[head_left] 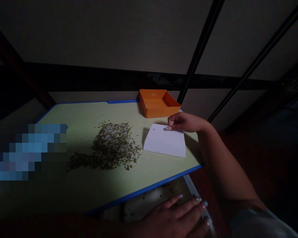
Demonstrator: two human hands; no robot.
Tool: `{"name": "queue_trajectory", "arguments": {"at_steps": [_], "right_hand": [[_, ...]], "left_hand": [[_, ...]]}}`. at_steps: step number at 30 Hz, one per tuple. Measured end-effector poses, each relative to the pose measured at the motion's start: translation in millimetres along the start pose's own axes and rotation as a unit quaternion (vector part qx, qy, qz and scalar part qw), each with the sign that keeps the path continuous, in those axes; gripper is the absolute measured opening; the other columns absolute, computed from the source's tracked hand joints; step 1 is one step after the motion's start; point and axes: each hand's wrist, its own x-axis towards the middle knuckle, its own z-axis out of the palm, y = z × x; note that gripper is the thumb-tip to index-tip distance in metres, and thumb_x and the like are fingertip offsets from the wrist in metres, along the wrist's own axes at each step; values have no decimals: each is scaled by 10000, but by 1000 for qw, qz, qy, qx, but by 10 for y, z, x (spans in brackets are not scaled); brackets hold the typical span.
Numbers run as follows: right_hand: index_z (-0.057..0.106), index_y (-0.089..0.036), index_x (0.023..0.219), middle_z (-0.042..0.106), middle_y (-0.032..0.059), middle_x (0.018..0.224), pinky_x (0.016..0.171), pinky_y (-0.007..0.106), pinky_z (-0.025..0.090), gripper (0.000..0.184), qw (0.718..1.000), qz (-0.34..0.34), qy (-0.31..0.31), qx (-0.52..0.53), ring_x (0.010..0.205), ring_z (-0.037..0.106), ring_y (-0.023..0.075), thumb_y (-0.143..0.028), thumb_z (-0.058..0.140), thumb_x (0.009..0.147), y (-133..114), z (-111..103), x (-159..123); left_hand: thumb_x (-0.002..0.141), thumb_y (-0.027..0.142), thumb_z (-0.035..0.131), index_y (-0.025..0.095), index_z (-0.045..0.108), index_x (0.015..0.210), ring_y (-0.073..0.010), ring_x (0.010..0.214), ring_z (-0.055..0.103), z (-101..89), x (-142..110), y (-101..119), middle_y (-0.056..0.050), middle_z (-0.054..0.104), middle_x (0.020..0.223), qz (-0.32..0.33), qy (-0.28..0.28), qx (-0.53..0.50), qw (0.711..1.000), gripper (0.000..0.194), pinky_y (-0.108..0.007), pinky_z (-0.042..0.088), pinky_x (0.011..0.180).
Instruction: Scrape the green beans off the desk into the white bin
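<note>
My right hand (pixel 182 122) pinches the upper edge of a thin white scraper card (pixel 164 141) between thumb and fingers. The card has a small hole near its upper left corner and sits just right of a loose pile of small brownish-green granules (pixel 114 143). Those granules lie on a pale tabletop (pixel 89 188), with a thinner trail running left. At the bottom, my left hand (pixel 173 218) is palm down with fingers apart, over a white open drawer (pixel 151 198) below the table's edge. Whether it touches the drawer I cannot tell.
An orange open box (pixel 159 110) stands at the table's back right corner, beyond the card. Blue edging (pixel 149 190) lines the tabletop. Behind it rises a panelled wall (pixel 114 39) with dark strips. A pixelated bluish patch covers the left side. Scattered bits lie in the drawer.
</note>
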Motion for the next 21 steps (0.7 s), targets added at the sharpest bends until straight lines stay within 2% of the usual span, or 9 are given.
{"name": "queue_trajectory", "arguments": {"at_steps": [7, 15, 21], "right_hand": [[502, -148, 659, 405, -38, 586, 518, 221, 288, 336, 1000, 6, -13, -23, 554, 357, 70, -452, 574, 781, 15, 26, 26], [519, -144, 676, 439, -26, 593, 520, 226, 287, 308, 998, 20, 22, -60, 563, 378, 80, -431, 563, 780, 27, 26, 43], [491, -155, 655, 406, -39, 577, 518, 226, 277, 320, 999, 1, 15, -36, 547, 348, 73, -441, 568, 777, -11, 77, 68]], "left_hand": [[976, 268, 303, 239, 544, 1218, -116, 1225, 466, -10, 13, 5, 28, 545, 1321, 0, 6, 8, 1000, 342, -256, 428, 900], [973, 285, 301, 244, 525, 1245, -124, 1258, 434, 24, -9, 0, 21, 516, 1352, 6, 7, 15, 1000, 355, -259, 431, 901], [971, 277, 318, 233, 528, 1243, -122, 1238, 456, 18, 4, 11, 17, 533, 1338, -2, 1, -1, 1000, 347, -257, 444, 880]]}}
